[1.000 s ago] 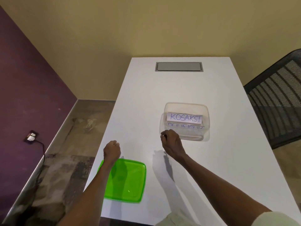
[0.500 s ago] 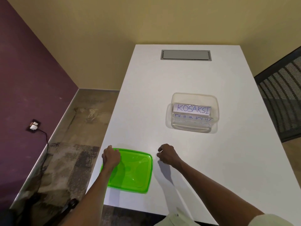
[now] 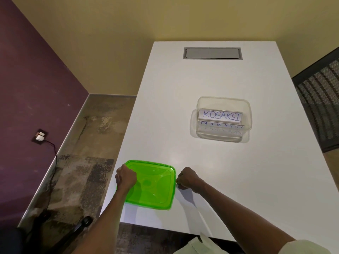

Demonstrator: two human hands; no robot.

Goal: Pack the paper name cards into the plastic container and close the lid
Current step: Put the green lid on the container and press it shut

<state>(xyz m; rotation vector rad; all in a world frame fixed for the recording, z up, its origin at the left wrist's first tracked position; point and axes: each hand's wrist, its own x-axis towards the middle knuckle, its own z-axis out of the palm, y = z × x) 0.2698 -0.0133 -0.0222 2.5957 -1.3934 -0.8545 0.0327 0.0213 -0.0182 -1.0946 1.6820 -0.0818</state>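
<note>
Right hand point(image 3: 186, 178), having left the clear container point(image 3: 223, 119) holding both name cards point(image 3: 221, 116) mid-table, is now curling at the green lid point(image 3: 150, 186)'s right edge while left hand point(image 3: 126, 177) is gripping its left edge, lifting looks next.

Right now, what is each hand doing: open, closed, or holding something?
Left hand: fingers curled over the left edge of the green lid, gripping it.
Right hand: curled at the lid's right edge; whether it grips cannot be told.

Office: white table point(image 3: 211, 85), cable hatch point(image 3: 212, 53), mesh chair point(image 3: 319, 107).
</note>
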